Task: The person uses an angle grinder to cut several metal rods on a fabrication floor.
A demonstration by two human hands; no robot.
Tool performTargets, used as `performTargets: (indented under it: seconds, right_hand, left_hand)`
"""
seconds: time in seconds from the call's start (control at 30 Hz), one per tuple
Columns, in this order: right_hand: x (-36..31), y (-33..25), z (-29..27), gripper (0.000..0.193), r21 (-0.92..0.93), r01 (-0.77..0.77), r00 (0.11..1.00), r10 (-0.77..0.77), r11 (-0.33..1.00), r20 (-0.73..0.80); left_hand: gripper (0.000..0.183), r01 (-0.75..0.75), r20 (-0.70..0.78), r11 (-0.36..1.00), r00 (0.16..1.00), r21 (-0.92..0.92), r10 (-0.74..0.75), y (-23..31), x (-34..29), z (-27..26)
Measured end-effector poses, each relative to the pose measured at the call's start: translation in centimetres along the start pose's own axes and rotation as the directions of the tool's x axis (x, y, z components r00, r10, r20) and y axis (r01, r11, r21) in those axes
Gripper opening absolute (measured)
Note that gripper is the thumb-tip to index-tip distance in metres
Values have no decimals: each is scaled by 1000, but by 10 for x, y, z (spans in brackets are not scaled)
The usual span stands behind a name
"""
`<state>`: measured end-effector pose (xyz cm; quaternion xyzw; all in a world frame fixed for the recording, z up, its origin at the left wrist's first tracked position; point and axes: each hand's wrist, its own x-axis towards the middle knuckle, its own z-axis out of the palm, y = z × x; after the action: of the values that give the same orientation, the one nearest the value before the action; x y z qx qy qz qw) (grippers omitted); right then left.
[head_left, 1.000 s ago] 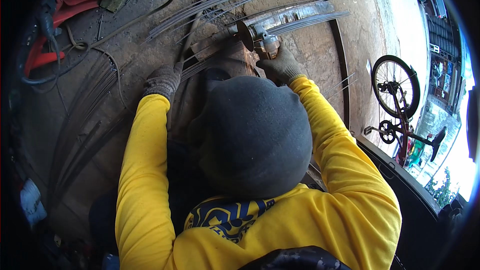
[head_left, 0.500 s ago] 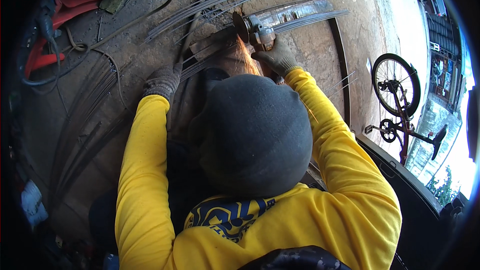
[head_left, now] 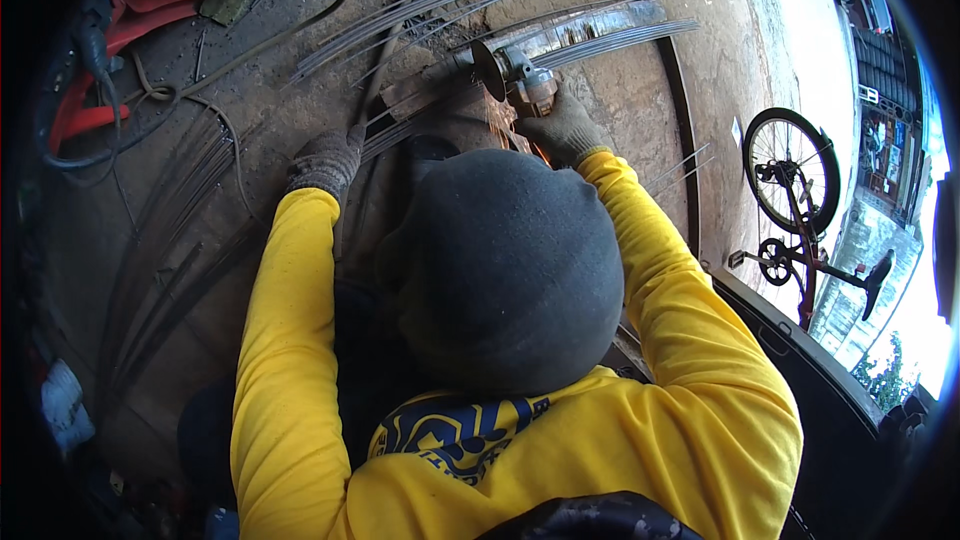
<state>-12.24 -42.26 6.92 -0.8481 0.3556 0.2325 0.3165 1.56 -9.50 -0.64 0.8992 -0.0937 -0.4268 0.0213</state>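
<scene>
My right hand (head_left: 565,128), in a grey knit glove, is closed around an angle grinder (head_left: 530,90). The grinder's dark disc (head_left: 488,70) stands on edge at the left of the tool. Orange sparks (head_left: 502,118) spray from below the disc toward me. Farther left, my gloved left hand (head_left: 326,166) grips a bundle of thin metal rods (head_left: 388,140). These rods run from the lower left toward the disc, beside a flat steel piece (head_left: 425,88). Where the disc meets the metal is hard to make out. A dark-covered head hides the area nearer to me.
More thin rods (head_left: 430,5) lie on the stained floor beyond my hands. At the upper left are red metal parts (head_left: 150,25) and a looped cable (head_left: 225,125). A dark metal bar (head_left: 680,130) crosses the floor at right, with a bicycle (head_left: 795,175) beyond.
My right hand and the grinder have shifted slightly right and toward me. The spark spray is shorter and thinner. My left hand has stayed in place on the rods.
</scene>
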Motion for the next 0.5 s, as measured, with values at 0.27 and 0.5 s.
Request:
performTargets:
  seconds: [0.27,0.5]
  right_hand:
    - [3,-6,2,97,-3,-13,999,13,1000,-31]
    - [8,-5,4,95,4,-26,999,27,1000,-42]
  left_hand:
    - [77,46,22,999,999,26,-46,1,2,1]
    - [79,14,13,1000,1000,13,-14,2,0,1]
